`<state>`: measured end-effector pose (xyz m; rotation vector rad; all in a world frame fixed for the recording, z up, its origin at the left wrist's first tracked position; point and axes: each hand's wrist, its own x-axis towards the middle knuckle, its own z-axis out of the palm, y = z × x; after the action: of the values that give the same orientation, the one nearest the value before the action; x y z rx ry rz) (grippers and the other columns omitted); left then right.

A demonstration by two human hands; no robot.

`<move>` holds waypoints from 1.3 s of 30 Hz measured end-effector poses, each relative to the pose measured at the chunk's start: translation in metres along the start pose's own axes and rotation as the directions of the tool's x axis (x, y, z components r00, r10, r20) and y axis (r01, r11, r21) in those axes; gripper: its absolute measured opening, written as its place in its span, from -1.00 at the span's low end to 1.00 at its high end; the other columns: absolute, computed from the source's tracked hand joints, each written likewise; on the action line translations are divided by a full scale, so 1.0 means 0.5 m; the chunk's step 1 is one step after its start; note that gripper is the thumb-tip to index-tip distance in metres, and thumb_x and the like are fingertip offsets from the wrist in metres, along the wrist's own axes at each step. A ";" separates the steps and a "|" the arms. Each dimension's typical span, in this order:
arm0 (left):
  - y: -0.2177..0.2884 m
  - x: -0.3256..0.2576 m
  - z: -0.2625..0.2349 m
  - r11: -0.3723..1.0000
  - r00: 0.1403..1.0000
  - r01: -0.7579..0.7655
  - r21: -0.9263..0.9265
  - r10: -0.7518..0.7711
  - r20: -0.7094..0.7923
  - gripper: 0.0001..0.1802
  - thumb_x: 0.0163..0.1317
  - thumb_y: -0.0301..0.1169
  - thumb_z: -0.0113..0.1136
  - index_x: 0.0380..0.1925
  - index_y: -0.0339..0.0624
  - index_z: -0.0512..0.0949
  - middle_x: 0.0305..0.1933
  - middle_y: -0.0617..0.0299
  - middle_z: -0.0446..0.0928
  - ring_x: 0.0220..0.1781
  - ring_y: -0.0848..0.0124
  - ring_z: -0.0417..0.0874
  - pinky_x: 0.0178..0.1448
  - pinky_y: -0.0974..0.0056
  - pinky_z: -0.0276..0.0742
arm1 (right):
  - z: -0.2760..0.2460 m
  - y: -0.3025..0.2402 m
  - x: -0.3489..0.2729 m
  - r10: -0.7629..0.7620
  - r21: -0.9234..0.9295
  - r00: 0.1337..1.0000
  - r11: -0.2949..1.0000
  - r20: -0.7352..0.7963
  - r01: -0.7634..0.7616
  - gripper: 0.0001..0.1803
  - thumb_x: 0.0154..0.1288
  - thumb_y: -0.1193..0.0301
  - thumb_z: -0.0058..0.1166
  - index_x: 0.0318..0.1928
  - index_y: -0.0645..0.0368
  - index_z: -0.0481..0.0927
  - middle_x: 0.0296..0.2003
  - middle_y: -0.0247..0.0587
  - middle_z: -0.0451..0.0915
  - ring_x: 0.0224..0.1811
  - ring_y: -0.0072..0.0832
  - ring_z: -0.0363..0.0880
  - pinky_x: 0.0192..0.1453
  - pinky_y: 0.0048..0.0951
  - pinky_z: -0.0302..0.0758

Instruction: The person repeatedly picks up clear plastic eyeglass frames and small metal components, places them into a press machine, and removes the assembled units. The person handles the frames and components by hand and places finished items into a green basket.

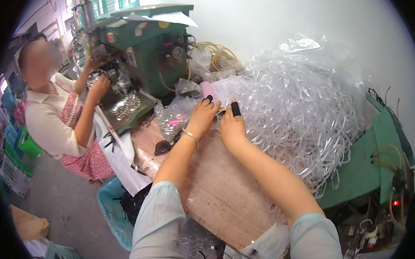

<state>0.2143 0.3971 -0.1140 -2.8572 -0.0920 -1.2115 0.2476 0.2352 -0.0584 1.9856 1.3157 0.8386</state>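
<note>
My left hand (201, 116) and my right hand (232, 125) reach forward side by side over a worn wooden board (218, 186). Each has a black cot on a fingertip. Both sit at the near edge of a big heap of clear plastic loops (298, 106) spilling from a clear bag. The fingers point away from me, so whether they pinch a loop is hidden. A silver bangle circles my left wrist. A pink and white paper (215, 90) lies just beyond my left hand.
A green machine (151, 47) stands at the back left, where another person (53, 116) works with both hands. A second green machine (380, 152) with wires is on the right. A small clear bag (172, 120) lies by my left hand; a blue basket (112, 209) sits on the floor.
</note>
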 end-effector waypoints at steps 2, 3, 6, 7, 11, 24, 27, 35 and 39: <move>-0.013 0.007 0.065 0.986 0.978 -0.151 0.064 0.140 0.158 -0.60 0.19 -0.47 0.10 0.07 -0.07 0.53 -0.12 0.15 0.62 0.06 0.10 0.58 0.28 0.05 0.44 | 0.053 -0.034 0.010 -0.087 0.111 0.968 0.992 0.237 0.062 -0.53 0.41 0.30 -0.10 0.23 0.23 0.58 0.22 -0.03 0.55 0.42 -0.07 0.31 0.59 0.17 -0.14; -0.008 0.009 0.089 0.982 0.969 -0.182 0.041 0.172 0.177 -0.67 0.19 -0.42 0.08 -0.02 -0.02 0.57 -0.20 0.24 0.60 -0.02 0.17 0.58 0.21 0.10 0.47 | 0.074 -0.047 0.015 -0.115 0.188 0.919 0.981 0.376 0.045 -0.52 0.41 0.30 -0.10 0.24 0.23 0.56 0.25 0.01 0.52 0.45 -0.06 0.28 0.61 0.18 -0.21; 0.017 0.033 0.089 0.961 0.941 -0.264 -0.078 0.274 0.199 -0.67 0.15 -0.44 0.11 -0.05 0.01 0.59 -0.24 0.24 0.58 -0.06 0.17 0.58 0.14 0.12 0.49 | 0.147 -0.072 0.016 -0.074 0.130 0.895 0.991 0.440 0.018 -0.54 0.41 0.32 -0.10 0.24 0.20 0.56 0.29 0.08 0.47 0.43 0.00 0.31 0.60 0.27 -0.27; 0.026 0.027 0.076 0.975 0.949 -0.205 -0.084 0.219 0.227 -0.66 0.13 -0.46 0.12 -0.07 0.01 0.62 -0.25 0.22 0.56 -0.04 0.17 0.58 0.13 0.13 0.50 | 0.159 -0.071 -0.004 0.004 0.102 0.944 0.994 0.329 -0.039 -0.55 0.41 0.33 -0.10 0.22 0.21 0.57 0.27 0.07 0.48 0.39 0.01 0.35 0.59 0.29 -0.24; 0.029 -0.020 0.087 0.955 0.957 -0.150 -0.257 0.205 0.205 -0.62 0.03 -0.53 0.20 -0.10 -0.02 0.70 -0.20 0.11 0.53 -0.04 0.09 0.55 0.05 0.07 0.50 | 0.159 -0.048 -0.053 0.105 0.473 0.936 0.840 0.337 -0.265 -0.63 0.35 0.42 -0.05 0.14 0.04 0.60 0.33 0.12 0.37 0.34 0.04 0.39 0.50 0.18 0.15; 0.260 -0.222 -0.085 0.853 0.956 0.002 -0.522 0.151 0.251 -0.70 0.16 -0.48 0.17 -0.07 -0.09 0.63 -0.10 -0.02 0.53 0.02 0.04 0.58 0.13 0.03 0.51 | -0.015 0.064 -0.431 0.058 0.577 0.962 0.790 0.268 -0.209 -0.63 -0.02 0.44 0.25 -0.11 0.13 0.77 0.05 -0.02 0.62 0.16 -0.09 0.55 0.21 -0.06 0.44; 0.267 -0.255 -0.150 0.784 0.967 0.160 -0.600 -0.002 0.255 -0.67 0.14 -0.48 0.19 -0.05 -0.08 0.60 -0.09 -0.03 0.47 0.03 -0.04 0.52 0.11 0.00 0.48 | -0.062 0.051 -0.429 0.106 0.542 0.869 0.744 0.483 -0.392 -0.67 -0.02 0.42 0.25 -0.15 0.11 0.77 0.02 -0.01 0.59 0.11 -0.09 0.57 0.13 -0.09 0.48; 0.234 -0.148 -0.110 0.657 0.823 0.432 -0.617 -0.567 -0.027 -0.57 0.25 -0.20 0.32 0.10 -0.04 0.57 0.20 -0.07 0.44 0.25 0.00 0.44 0.35 0.02 0.35 | -0.151 0.088 -0.324 0.450 0.415 0.849 0.740 0.279 -0.529 -0.50 0.08 0.41 0.25 0.11 -0.08 0.63 0.26 0.06 0.42 0.40 -0.05 0.32 0.07 -0.14 0.55; 0.144 -0.081 0.102 0.776 0.893 0.409 -0.480 -0.448 0.037 -0.43 0.32 0.00 0.25 0.21 -0.06 0.54 0.37 -0.16 0.38 0.44 -0.02 0.33 0.48 0.02 0.24 | -0.025 0.143 -0.321 0.531 0.418 0.786 0.666 0.316 -0.618 -0.18 0.00 0.28 0.40 0.35 -0.28 0.43 0.47 0.11 0.18 0.60 -0.01 -0.03 0.14 0.03 0.53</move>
<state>0.2278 0.3267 -0.1794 -3.3246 -0.5525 -1.6272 0.2281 0.0635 -0.0236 2.9192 0.8391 0.5950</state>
